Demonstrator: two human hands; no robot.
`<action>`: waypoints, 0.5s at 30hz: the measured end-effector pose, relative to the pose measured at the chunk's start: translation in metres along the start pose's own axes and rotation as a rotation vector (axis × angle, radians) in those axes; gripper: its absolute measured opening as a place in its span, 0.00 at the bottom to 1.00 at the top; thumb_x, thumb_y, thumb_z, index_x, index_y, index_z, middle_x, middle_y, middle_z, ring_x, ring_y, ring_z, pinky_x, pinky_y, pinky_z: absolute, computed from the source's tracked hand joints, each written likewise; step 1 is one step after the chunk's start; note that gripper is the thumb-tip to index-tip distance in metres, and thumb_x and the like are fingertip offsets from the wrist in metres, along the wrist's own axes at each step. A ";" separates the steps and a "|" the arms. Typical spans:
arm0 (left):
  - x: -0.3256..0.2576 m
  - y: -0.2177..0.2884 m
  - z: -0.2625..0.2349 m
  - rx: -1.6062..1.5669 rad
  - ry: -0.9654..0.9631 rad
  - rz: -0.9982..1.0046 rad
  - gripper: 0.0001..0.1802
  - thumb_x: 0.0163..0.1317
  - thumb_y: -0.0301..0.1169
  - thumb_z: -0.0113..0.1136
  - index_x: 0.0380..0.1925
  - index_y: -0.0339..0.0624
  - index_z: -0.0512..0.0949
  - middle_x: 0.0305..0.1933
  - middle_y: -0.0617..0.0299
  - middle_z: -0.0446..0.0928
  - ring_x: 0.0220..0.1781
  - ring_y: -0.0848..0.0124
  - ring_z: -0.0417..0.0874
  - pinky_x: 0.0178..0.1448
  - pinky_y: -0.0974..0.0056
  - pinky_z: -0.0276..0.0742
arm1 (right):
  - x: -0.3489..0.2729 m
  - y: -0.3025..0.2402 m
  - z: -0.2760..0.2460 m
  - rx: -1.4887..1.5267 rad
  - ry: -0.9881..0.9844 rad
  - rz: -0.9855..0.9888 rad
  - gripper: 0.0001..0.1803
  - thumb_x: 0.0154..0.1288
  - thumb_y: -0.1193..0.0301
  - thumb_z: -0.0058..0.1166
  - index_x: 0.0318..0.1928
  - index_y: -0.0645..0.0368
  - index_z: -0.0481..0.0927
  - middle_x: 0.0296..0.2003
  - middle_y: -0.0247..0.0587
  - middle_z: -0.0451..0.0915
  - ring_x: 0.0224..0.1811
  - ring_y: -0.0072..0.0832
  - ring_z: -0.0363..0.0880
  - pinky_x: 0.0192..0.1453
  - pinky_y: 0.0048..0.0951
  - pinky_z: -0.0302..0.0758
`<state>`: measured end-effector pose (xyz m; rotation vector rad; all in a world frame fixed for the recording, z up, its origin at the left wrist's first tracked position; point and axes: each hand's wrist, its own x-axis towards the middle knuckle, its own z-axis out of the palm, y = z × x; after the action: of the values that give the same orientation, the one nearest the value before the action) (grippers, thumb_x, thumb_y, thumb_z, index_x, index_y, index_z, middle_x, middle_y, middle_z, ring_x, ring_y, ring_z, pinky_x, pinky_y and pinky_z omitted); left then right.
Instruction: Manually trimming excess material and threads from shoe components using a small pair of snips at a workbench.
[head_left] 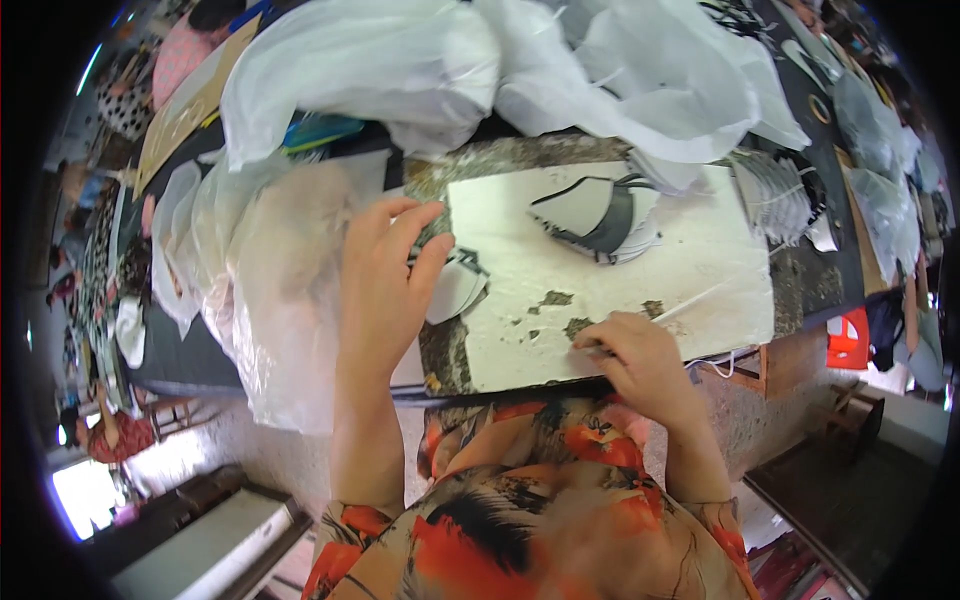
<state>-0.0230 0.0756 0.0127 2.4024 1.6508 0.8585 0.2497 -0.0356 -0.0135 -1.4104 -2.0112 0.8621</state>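
Note:
My left hand (388,275) reaches over the left edge of the white board, its fingers curved and apart. Beside its thumb and fingertips lies a small pile of pale grey curved pieces with black edging (460,287); whether the fingers touch it I cannot tell. Near the board's front edge, my right hand (645,365) is closed in a pinch, and a small dark bit shows at its fingertips, too small to name. A second stack of grey and black curved pieces (603,222) sits toward the back of the white board (690,290), apart from both hands.
White plastic bags (370,75) heap along the back of the table. A clear plastic bag (280,250) bulges at the left, beside my left forearm. At the right stands a bundle of pale pieces (775,200). Other people (185,55) are at the far left.

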 end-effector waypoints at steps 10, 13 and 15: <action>0.059 0.041 0.122 -0.224 -0.417 0.082 0.32 0.52 0.45 0.73 0.57 0.45 0.82 0.56 0.51 0.78 0.60 0.51 0.76 0.64 0.48 0.72 | -0.014 -0.008 0.018 0.085 0.024 0.073 0.13 0.63 0.74 0.61 0.49 0.55 0.81 0.39 0.43 0.80 0.43 0.45 0.81 0.47 0.42 0.78; 0.066 0.047 0.125 -0.221 -0.474 0.072 0.30 0.50 0.44 0.74 0.53 0.44 0.82 0.54 0.52 0.79 0.60 0.51 0.76 0.63 0.48 0.72 | -0.007 -0.009 0.013 0.150 0.139 0.141 0.13 0.66 0.74 0.59 0.52 0.56 0.82 0.39 0.46 0.81 0.41 0.45 0.81 0.46 0.41 0.78; 0.064 0.047 0.126 -0.271 -0.495 0.024 0.28 0.49 0.42 0.75 0.51 0.44 0.81 0.53 0.53 0.79 0.59 0.51 0.77 0.63 0.48 0.72 | 0.009 -0.007 0.007 0.180 0.221 0.195 0.14 0.69 0.74 0.58 0.54 0.57 0.83 0.38 0.48 0.81 0.40 0.46 0.81 0.45 0.40 0.78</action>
<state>0.0954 0.1419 -0.0493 2.2121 1.2345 0.4044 0.2371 -0.0300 -0.0123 -1.5424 -1.6119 0.9009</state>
